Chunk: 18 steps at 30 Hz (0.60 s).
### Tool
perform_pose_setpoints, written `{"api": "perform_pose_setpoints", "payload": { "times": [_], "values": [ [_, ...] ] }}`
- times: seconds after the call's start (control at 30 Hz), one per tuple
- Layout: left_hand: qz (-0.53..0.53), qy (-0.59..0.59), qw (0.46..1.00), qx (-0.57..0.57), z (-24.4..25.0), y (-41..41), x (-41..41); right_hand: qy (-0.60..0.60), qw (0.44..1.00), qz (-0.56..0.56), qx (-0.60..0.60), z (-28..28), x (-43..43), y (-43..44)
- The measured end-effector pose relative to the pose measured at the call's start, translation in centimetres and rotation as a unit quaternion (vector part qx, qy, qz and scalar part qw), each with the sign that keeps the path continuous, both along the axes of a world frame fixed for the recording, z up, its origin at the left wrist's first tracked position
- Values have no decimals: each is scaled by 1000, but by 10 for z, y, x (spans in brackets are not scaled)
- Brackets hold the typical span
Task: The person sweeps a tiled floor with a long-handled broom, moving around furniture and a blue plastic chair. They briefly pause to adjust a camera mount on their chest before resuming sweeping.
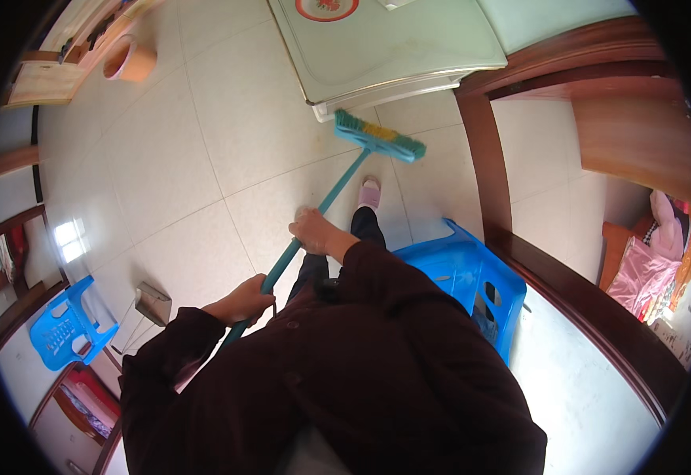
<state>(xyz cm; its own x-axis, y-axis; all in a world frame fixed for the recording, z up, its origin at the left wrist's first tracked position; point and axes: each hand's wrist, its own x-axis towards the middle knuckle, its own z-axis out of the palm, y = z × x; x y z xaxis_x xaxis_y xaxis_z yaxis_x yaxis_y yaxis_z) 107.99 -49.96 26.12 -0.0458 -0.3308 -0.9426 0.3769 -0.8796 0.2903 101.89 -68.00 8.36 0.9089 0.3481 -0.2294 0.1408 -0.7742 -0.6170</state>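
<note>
A broom with a blue head and green and yellow bristles is held across the front of my body. My right hand grips the middle of its handle, and my left hand is closed round the handle lower in the view, nearer my body. The handle's far end is hidden by my dark sleeve and jacket. The broom head is tilted, its bristles pointing away from me, just in front of the corner of a glass-topped table. Whether the bristles touch the tiled floor, I cannot tell. My slippered foot is below the broom head.
A blue plastic chair stands close on my right, beside a wooden door frame. At the left are a long-handled dustpan and another blue chair. An orange bin stands near wooden furniture at the upper left.
</note>
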Motion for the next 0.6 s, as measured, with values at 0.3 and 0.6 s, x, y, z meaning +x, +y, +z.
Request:
{"api": "perform_pose_setpoints", "payload": {
  "times": [0.3, 0.6],
  "values": [
    [25, -17, 999, -13, 6, -19, 3, -26, 999, -11, 30, 3, 17, -25],
    [-24, -5, 1000, -13, 21, -19, 9, -3, 999, 15, 48, -4, 8, -11]
  ]
}}
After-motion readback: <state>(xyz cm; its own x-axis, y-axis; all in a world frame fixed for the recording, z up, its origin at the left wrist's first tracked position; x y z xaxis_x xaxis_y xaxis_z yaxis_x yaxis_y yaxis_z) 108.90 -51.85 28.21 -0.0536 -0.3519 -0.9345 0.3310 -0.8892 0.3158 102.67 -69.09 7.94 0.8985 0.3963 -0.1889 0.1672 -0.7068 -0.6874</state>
